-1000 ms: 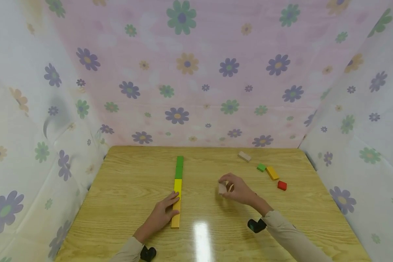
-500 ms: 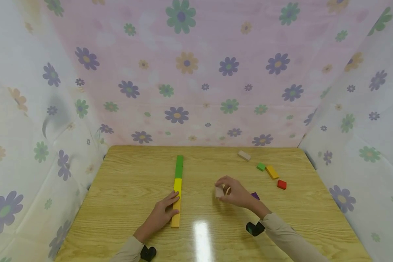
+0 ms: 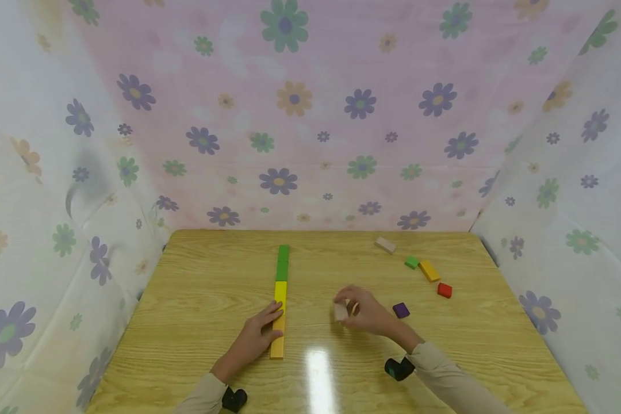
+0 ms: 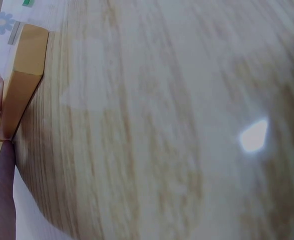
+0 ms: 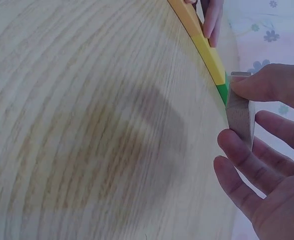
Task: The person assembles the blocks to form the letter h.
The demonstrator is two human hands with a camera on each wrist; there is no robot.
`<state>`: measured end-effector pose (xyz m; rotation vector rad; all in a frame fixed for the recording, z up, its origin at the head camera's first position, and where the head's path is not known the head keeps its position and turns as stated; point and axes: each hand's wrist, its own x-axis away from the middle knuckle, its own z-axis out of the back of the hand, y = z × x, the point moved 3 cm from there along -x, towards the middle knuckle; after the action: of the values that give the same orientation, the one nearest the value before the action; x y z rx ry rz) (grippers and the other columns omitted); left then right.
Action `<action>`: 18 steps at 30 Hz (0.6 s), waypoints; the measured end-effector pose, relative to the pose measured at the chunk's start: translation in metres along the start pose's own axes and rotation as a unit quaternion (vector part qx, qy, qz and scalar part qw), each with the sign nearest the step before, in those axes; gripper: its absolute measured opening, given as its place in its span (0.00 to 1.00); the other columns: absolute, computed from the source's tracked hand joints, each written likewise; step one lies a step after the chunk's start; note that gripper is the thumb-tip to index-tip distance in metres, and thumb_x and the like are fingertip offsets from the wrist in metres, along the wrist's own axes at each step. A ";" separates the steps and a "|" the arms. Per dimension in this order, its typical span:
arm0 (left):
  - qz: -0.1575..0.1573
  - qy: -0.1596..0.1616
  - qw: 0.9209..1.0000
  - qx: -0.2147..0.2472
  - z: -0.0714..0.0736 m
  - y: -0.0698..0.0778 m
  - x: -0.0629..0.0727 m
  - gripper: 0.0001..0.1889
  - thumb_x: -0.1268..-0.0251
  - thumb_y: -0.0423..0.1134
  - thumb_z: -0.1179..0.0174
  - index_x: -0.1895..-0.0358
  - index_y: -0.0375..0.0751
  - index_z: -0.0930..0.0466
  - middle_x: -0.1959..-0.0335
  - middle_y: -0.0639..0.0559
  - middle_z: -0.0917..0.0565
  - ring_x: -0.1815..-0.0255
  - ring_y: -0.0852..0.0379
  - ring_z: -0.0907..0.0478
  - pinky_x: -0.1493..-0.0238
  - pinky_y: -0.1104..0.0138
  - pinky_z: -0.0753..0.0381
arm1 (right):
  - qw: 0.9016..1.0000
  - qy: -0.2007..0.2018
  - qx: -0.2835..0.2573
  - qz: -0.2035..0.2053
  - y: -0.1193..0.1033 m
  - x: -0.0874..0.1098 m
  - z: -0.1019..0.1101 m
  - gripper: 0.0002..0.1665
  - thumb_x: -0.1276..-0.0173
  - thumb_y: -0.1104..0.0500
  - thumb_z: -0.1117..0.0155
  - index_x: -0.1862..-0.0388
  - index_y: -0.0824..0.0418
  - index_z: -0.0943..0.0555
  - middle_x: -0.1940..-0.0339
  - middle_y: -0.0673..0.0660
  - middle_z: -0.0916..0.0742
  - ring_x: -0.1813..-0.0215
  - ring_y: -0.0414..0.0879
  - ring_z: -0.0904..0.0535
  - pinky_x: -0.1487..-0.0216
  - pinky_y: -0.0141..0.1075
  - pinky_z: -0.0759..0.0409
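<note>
A straight row of blocks runs away from me on the table, with an orange block nearest, a yellow block beyond it and green blocks at the far end. My left hand rests on the row, fingertips on the yellow part and thumb on the orange. To the right of the row, my right hand pinches a plain wooden block between thumb and fingers, held above the table and apart from the row. The left wrist view shows the orange block's end beside the fingers.
Loose blocks lie on the right: a purple one near my right wrist, then red, orange, green and another plain wooden block. Flowered cloth stands around the table's back and sides.
My right hand has moved left and nearer to me with the wooden block, uncovering the purple block. The left hand stays on the row.
</note>
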<state>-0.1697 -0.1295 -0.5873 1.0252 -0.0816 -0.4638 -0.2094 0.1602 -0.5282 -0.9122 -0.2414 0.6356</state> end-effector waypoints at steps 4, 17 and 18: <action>0.002 -0.001 1.000 0.000 -0.001 -0.002 0.000 0.27 0.37 0.34 0.39 0.35 0.32 0.31 0.29 0.48 0.37 0.27 0.51 0.46 0.35 0.56 0.36 | 1.000 -0.008 -0.010 0.000 -0.001 0.001 -0.006 0.24 0.42 0.63 0.29 0.47 0.66 0.22 0.45 0.56 0.23 0.63 0.46 0.21 0.65 0.36 0.19; 0.008 -0.003 1.000 0.002 0.000 -0.001 0.000 0.27 0.37 0.34 0.39 0.35 0.32 0.31 0.29 0.48 0.37 0.27 0.50 0.46 0.35 0.56 0.36 | 0.999 -0.024 -0.021 0.004 -0.002 0.008 -0.020 0.24 0.43 0.64 0.28 0.47 0.67 0.22 0.47 0.55 0.23 0.64 0.45 0.21 0.66 0.33 0.19; 0.009 -0.002 1.000 0.001 0.000 -0.001 0.000 0.27 0.37 0.34 0.39 0.35 0.32 0.31 0.29 0.48 0.37 0.27 0.50 0.46 0.35 0.56 0.37 | 1.000 -0.024 -0.019 0.005 -0.002 0.008 -0.021 0.24 0.43 0.63 0.28 0.47 0.66 0.22 0.47 0.55 0.23 0.64 0.44 0.21 0.66 0.33 0.19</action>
<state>-0.1701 -0.1295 -0.5881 1.0253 -0.0953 -0.4506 -0.1928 0.1503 -0.5400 -0.9362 -0.2940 0.6648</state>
